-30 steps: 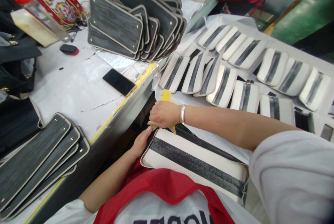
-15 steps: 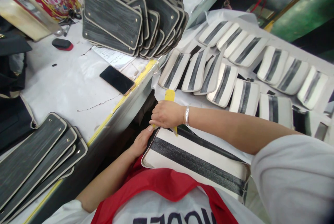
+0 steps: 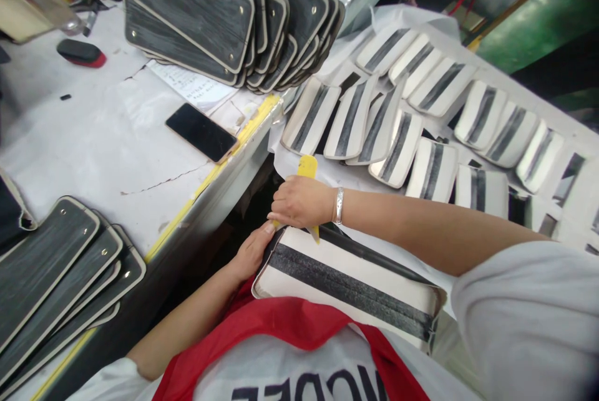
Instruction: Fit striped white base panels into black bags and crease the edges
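Against my body rests a white panel with a black stripe along it and dark material at its far edge. My right hand is closed around a flat yellow plastic tool; its broad end shows above the fist and its pointed end below, over the panel's far edge. My left hand grips the panel's left far corner, thumb on top, close against the right fist. Its other fingers are mostly hidden beneath the corner.
Many similar smaller striped panels lie on the white-covered surface ahead right. Dark grey panels with pale edges stand stacked on the left table, with more at its near edge. A phone lies by the yellow-taped edge.
The view has shifted slightly, so the left table's things sit further left. Both hands keep nearly the same place and grip on the panel and yellow tool.
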A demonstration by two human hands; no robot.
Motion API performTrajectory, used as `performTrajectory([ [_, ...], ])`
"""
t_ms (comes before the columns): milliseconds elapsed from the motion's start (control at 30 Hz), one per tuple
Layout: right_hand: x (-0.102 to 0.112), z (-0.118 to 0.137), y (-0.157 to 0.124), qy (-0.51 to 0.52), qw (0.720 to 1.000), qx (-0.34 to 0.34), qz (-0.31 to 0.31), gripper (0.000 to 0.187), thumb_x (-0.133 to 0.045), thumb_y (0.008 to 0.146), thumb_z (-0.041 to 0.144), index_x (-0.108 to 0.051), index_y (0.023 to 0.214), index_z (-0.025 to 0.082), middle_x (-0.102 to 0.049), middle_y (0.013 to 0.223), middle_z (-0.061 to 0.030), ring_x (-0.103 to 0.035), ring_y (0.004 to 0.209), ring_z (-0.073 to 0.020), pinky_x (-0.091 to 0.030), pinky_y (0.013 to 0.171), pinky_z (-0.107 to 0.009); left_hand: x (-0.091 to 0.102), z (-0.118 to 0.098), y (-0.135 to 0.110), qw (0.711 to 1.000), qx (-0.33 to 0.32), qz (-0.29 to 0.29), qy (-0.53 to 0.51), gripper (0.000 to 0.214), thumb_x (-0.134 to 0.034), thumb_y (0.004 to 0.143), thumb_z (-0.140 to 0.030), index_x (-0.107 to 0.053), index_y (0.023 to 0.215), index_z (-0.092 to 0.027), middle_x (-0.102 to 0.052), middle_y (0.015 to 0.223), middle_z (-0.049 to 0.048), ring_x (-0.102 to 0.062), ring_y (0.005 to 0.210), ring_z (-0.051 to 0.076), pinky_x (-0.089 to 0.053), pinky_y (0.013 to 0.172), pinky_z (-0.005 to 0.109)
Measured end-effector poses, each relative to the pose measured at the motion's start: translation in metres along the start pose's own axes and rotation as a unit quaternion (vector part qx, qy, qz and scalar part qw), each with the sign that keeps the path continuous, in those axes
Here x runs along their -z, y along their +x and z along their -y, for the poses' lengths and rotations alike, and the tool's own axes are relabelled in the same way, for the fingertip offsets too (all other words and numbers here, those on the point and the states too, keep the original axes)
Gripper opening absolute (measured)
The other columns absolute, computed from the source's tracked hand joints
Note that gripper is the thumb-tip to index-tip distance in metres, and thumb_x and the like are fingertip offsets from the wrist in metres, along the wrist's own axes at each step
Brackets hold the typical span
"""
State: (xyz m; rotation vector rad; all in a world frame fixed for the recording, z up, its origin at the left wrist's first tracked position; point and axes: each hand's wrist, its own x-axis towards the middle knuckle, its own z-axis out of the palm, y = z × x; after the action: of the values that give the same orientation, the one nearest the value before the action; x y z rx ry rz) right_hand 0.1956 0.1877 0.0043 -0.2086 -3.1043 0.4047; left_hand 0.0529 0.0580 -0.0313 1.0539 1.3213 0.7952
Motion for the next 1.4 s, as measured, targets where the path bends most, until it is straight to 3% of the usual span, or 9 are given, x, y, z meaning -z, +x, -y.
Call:
performTrajectory([
  [167,-0.002,0.012,-0.009,0.005,0.996,-0.089,-0.003,0.047,-0.028,0.097,0.037,-0.064,0.078,0.014,-0.064,0.074,-0.0081,-0.053,0.069,-0.0157,-0.027,0.065,-0.031,0.002,0.002,0.004,1.000,0.005,0.024,-0.011,0.045,-0.037,0.089,-0.049,-0.066,0.101,-0.017,-0.068,0.100,0.0035,-0.059,0.092,0.021,-0.042,0.091,0.029],
  [267,-0.003,0.017,-0.014,0.003,0.994,-0.109,-0.001,0.048,-0.025,0.098,0.037,-0.063,0.079,0.014,-0.065,0.076,-0.0076,-0.054,0.070,-0.0159,-0.028,0.065,-0.031,0.003,0.004,0.005,0.999,-0.007,0.045,-0.026,0.044,-0.036,0.090,-0.047,-0.063,0.109,-0.018,-0.066,0.107,0.0030,-0.058,0.096,0.020,-0.039,0.095,0.028],
  [467,-0.002,0.016,-0.006,0.001,0.992,-0.122,0.026,0.048,-0.025,0.098,0.038,-0.064,0.082,0.015,-0.067,0.082,-0.0079,-0.059,0.074,-0.0180,-0.031,0.066,-0.031,0.008,0.002,0.004,1.000,0.005,0.007,-0.008,0.044,-0.040,0.088,-0.049,-0.064,0.109,-0.018,-0.065,0.111,0.0043,-0.051,0.115,0.024,-0.035,0.101,0.028],
  [733,-0.002,0.029,-0.029,0.012,0.974,-0.224,0.020,0.045,-0.028,0.098,0.037,-0.063,0.081,0.016,-0.067,0.079,-0.0081,-0.061,0.072,-0.0205,-0.035,0.063,-0.031,0.005,-0.014,0.012,0.997,0.021,0.061,0.040,0.045,-0.046,0.085,-0.045,-0.060,0.118,-0.017,-0.063,0.117,0.0057,-0.054,0.109,0.024,-0.039,0.096,0.029],
  [933,0.001,0.038,-0.037,0.031,0.950,-0.304,0.063,0.050,-0.023,0.098,0.039,-0.063,0.083,0.014,-0.067,0.079,-0.0112,-0.063,0.074,-0.0229,-0.037,0.062,-0.032,0.004,-0.026,0.019,0.993,0.022,0.076,0.088,0.042,-0.047,0.084,-0.042,-0.061,0.116,-0.018,-0.068,0.103,0.0035,-0.060,0.092,0.022,-0.044,0.086,0.029],
  [1200,0.009,0.030,-0.025,0.049,0.948,-0.287,0.124,0.048,-0.026,0.097,0.038,-0.064,0.078,0.015,-0.068,0.075,-0.0128,-0.065,0.075,-0.0246,-0.039,0.060,-0.031,0.010,-0.029,0.022,0.992,0.027,0.087,0.088,0.043,-0.044,0.086,-0.040,-0.057,0.119,-0.017,-0.066,0.107,0.0046,-0.059,0.095,0.021,-0.043,0.084,0.027],
  [1400,0.008,0.038,-0.042,0.042,0.942,-0.307,0.131,0.046,-0.026,0.097,0.040,-0.064,0.085,0.017,-0.068,0.077,-0.0116,-0.065,0.072,-0.0255,-0.040,0.058,-0.031,0.000,-0.032,0.021,0.990,0.024,0.124,0.069,0.039,-0.044,0.087,-0.039,-0.055,0.118,-0.018,-0.065,0.105,0.0041,-0.058,0.094,0.020,-0.042,0.084,0.028],
])
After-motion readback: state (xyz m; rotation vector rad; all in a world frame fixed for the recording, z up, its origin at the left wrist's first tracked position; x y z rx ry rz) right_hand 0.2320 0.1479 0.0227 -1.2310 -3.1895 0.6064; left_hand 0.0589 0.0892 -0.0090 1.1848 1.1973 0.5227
